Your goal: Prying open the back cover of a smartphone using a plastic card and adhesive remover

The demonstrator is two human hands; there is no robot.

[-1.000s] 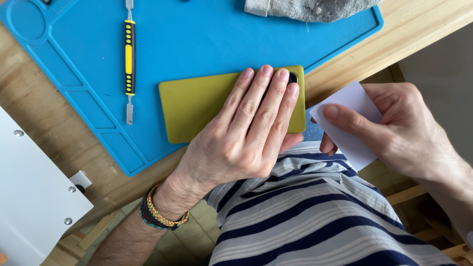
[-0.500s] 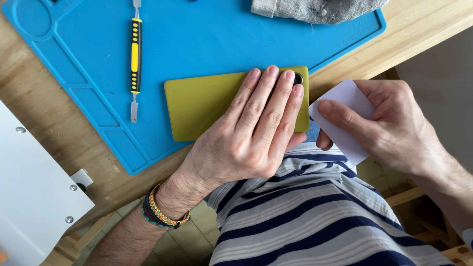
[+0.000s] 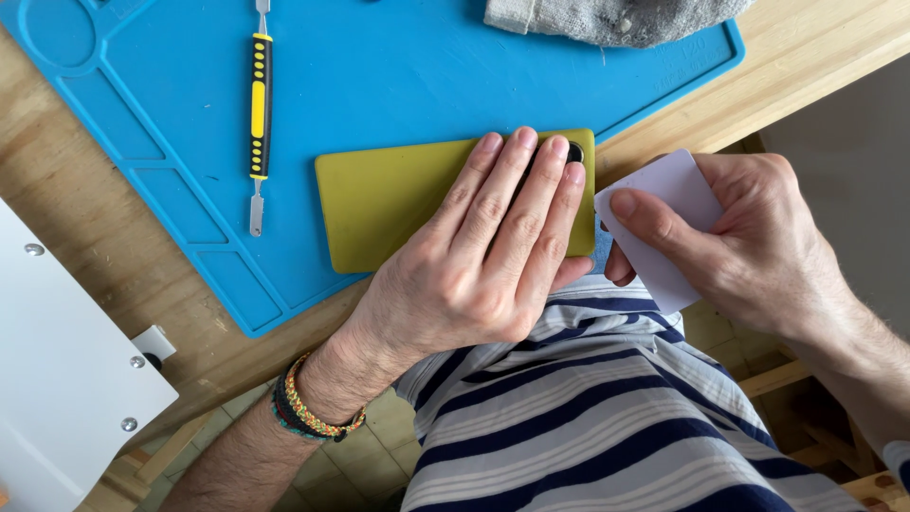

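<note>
A yellow-green phone (image 3: 398, 194) lies back up on a blue work mat (image 3: 408, 76). My left hand (image 3: 483, 256) rests flat on the phone's right half, fingers together, pressing it down; a dark camera lens shows by my fingertips. My right hand (image 3: 749, 246) holds a thin white plastic card (image 3: 664, 213) between thumb and fingers, its edge at the phone's right end.
A yellow and black metal pry tool (image 3: 258, 104) lies on the mat to the left. A grey cloth (image 3: 607, 19) sits at the mat's top edge. The mat rests on a wooden table (image 3: 815, 66). A white panel (image 3: 57, 379) with screws is at lower left.
The view shifted slightly; both hands stay in nearly the same place, the card remaining at the phone's right end.
</note>
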